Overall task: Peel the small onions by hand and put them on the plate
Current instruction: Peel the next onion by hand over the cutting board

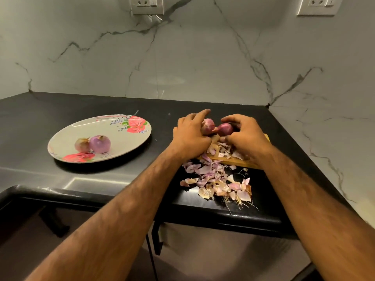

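Note:
Two unpeeled red onions sit over the wooden board (233, 162) at the right. My left hand (191, 134) curls around the left onion (209, 125). My right hand (244, 131) curls around the right onion (224, 128), which touches the left one. On the flowered plate (113, 126) at the left lie two peeled onions, a pale one (82, 145) and a purple one (100, 144), touching each other.
A heap of pink and tan onion skins (218, 182) covers the board's near part and the black counter (40, 118) down to its front edge. Marble walls close the back and the right. Wall sockets (147, 5) hang above.

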